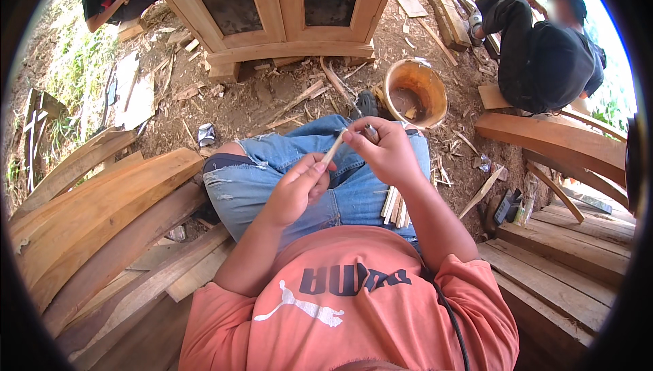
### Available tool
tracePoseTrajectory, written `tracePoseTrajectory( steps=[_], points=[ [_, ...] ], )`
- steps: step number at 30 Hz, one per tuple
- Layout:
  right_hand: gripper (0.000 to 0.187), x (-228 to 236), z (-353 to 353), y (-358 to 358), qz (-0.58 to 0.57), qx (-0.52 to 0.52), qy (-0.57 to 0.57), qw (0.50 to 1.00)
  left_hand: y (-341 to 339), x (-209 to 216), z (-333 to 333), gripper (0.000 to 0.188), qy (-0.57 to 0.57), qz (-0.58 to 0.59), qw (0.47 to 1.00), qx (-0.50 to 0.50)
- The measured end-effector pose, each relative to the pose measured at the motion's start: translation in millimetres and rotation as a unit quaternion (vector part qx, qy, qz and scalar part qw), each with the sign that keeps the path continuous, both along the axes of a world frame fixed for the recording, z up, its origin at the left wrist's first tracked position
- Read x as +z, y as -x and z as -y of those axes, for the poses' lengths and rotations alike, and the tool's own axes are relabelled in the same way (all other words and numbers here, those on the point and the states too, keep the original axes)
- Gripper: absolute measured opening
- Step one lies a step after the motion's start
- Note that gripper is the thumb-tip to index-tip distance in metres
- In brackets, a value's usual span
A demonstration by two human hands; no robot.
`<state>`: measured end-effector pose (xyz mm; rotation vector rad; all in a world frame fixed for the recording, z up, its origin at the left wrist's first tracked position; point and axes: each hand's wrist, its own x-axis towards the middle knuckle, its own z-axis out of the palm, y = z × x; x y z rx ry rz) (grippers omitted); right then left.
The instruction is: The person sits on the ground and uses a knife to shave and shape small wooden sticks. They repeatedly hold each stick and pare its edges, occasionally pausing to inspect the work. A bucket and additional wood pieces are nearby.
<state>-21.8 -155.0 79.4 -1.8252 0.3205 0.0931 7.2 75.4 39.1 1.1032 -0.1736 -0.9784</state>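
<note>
My left hand (299, 187) is closed around a thin, pale wooden stick (332, 150) slanting up and to the right above my lap. At the stick's upper end is my right hand (388, 150), its thumb and fingers closed at the tip. A brown, rounded handle end (371, 133) pokes out of the right fist; the rest of that tool is mostly hidden, and I cannot tell its kind. Several similar sticks (395, 208) lie bundled on my jeans (272, 167), beside my right forearm.
Ahead stands a wooden cabinet (286, 48) with dark panels. A yellowish bucket (435, 99) is beyond my right hand. Curved planks (102, 194) are stacked at left; boards (558, 242) lie at right. Seated people (554, 58) are at both far sides. Shavings litter the dirt.
</note>
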Motion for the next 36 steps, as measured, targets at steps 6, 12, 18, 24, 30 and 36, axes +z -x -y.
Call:
tracePoseTrajectory(
  steps=[6,12,18,24,30,36],
  points=[
    [0.033,-11,-11,18,0.117,0.073,0.28,0.95,3,-5,11,0.028,-0.079,0.143,0.982,0.091],
    [0.037,-30,-22,29,0.162,0.076,0.336,0.925,5,-4,16,0.029,-0.111,0.224,0.963,0.097],
    [0.038,-30,-21,28,0.183,0.064,0.363,0.911,4,3,16,0.031,-0.168,0.265,0.945,0.088],
    [0.041,-39,26,5,0.065,-0.066,0.376,0.922,12,32,17,0.031,-0.263,0.327,0.906,0.05],
    [0.042,-22,59,0,-0.009,-0.083,0.368,0.926,17,27,17,0.031,-0.24,0.303,0.919,0.072],
    [0.039,-25,-15,32,0.155,0.066,0.369,0.914,9,11,17,0.031,-0.247,0.336,0.905,0.079]
  ],
)
